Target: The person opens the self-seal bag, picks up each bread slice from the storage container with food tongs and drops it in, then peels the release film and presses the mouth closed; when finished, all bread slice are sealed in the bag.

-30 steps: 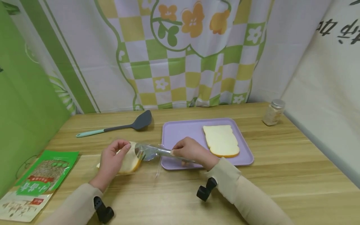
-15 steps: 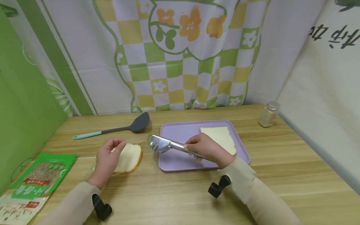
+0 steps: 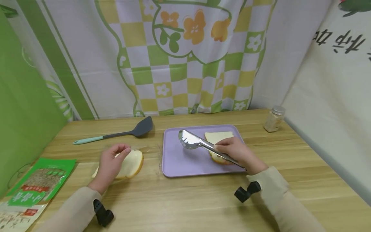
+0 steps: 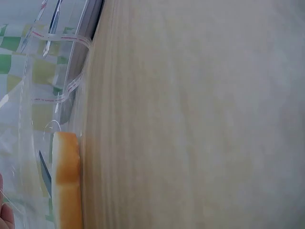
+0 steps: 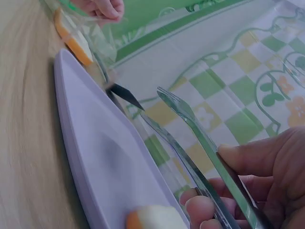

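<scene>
My left hand (image 3: pixel 110 164) pinches the upper film of a clear plastic bag (image 4: pixel 62 38), whose open mouth shows in the left wrist view. Inside the bag lies a slice of bread (image 3: pixel 132 163), partly hidden by that hand. With thumb and fingers my right hand (image 3: pixel 239 151) holds metal tongs (image 3: pixel 189 140) over the lilac tray (image 3: pixel 182 166). The tongs' two arms stand apart in the right wrist view, with nothing between their tips (image 5: pixel 164 95). Another slice of bread (image 3: pixel 218 136) rests on the tray's right part, partly covered by my right hand and the tongs.
A dark spatula (image 3: pixel 142 127) with a mint handle lies behind the bag. At the left edge lies a green seasoning pouch (image 3: pixel 43 180). A small glass jar (image 3: pixel 274 120) with a metal lid stands at the back right. Patterned curtain (image 3: pixel 191 71) hangs behind the table.
My right hand has drawn the tongs out of the bag, rightward over the tray, and they hold nothing. The left hand stays at the bag.
</scene>
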Available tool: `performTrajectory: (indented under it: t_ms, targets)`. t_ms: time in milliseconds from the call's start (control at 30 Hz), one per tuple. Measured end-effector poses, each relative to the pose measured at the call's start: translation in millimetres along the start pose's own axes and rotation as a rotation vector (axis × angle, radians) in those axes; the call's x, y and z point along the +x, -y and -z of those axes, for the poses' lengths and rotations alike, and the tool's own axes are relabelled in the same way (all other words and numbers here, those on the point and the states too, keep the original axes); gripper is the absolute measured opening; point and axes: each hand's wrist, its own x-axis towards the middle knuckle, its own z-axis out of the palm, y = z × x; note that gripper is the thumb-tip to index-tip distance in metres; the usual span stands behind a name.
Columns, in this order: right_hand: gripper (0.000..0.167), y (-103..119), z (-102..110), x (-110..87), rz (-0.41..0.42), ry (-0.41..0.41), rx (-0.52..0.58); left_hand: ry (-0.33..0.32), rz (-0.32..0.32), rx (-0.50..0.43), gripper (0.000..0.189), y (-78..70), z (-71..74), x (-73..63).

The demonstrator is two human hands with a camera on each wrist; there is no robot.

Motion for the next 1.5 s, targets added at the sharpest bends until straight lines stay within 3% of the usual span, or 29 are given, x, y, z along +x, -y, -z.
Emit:
performTrajectory:
  t_ms: [333,800,1067,1500]
  targets:
    - [0.039,-17.4,38.1,-20.3,-0.012,-0.087,0.016,-0.021,0.024,-0.029,0.026,-3.7,0.7,-1.7]
    - [0.051,-46.3,72.6,-48.1,-0.142,-0.178,-0.02,-0.029,0.032,-0.012,0.022,-0.8,-1.3,-2.8]
    - [0.054,-56.6,75.2,-61.5,-0.128,-0.245,-0.004,-0.044,0.025,-0.017,0.022,1.2,-1.6,-1.2]
    - [0.057,-70.9,76.0,-73.4,-0.169,-0.283,0.035,-0.062,0.005,-0.017,0.019,6.5,-3.2,-0.3]
